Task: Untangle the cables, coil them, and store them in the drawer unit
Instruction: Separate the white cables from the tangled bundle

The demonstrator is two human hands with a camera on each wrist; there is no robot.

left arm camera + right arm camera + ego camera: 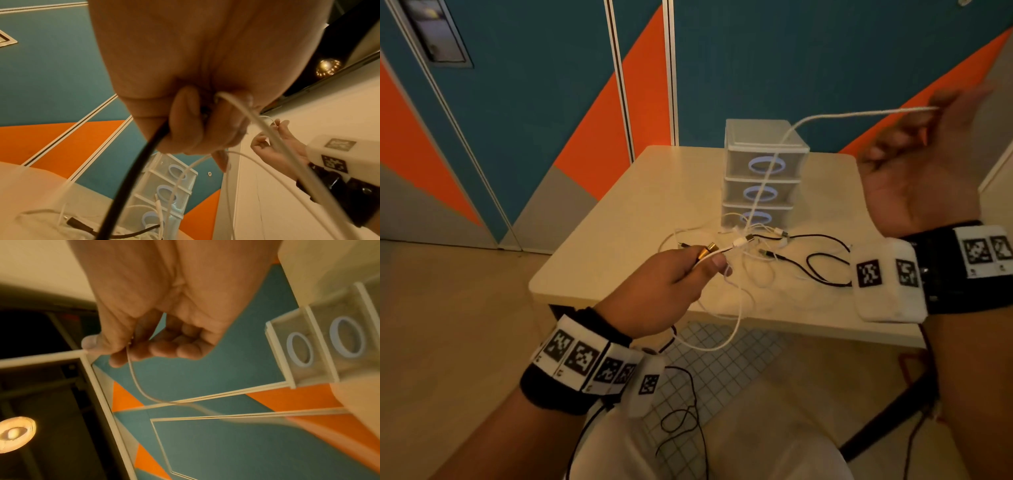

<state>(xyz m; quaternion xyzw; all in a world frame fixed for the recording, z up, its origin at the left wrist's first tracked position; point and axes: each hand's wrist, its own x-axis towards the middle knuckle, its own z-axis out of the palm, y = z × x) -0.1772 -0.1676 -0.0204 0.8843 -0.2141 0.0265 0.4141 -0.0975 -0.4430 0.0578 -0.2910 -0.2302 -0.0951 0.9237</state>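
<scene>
A tangle of white and black cables (763, 246) lies on the cream table (619, 222) in front of a clear drawer unit (763, 174) with three shut drawers and blue ring handles. My left hand (671, 284) hovers over the table's near edge and grips a gold-tipped plug (705, 253) with white cable trailing below it; the left wrist view shows a black cable (127, 186) in that fist too. My right hand (921, 164), raised high at the right, pinches a white cable (859, 114) that runs taut down to the tangle. The pinch shows in the right wrist view (131, 352).
Black cable loops (822, 263) spread over the table's right half. Thin black wires (681, 421) hang from my wrist bands over my lap. A teal and orange wall (791, 68) stands behind the table. A dark chair leg (887, 421) is under the table's right side.
</scene>
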